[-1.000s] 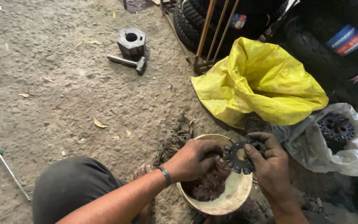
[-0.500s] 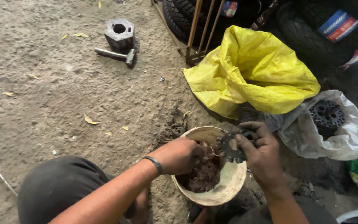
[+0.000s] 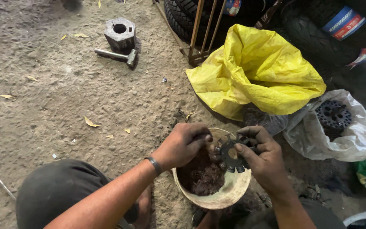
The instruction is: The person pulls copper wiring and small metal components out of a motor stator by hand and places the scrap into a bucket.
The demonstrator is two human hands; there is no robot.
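Right hand point(image 3: 264, 157) pinches the toothed black gear point(image 3: 233, 155) over the cream bowl point(image 3: 229, 196) while left hand point(image 3: 184, 144) curls on its edge, and greasy fingers could let it slip into the dark sludge.

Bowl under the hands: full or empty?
Partly full. The bowl holds a dark, fibrous mass low inside, with bare pale wall above it. Depth cannot be told.

Gritty dirt floor point(image 3: 64, 97), tyres point(image 3: 318, 38) stacked behind.
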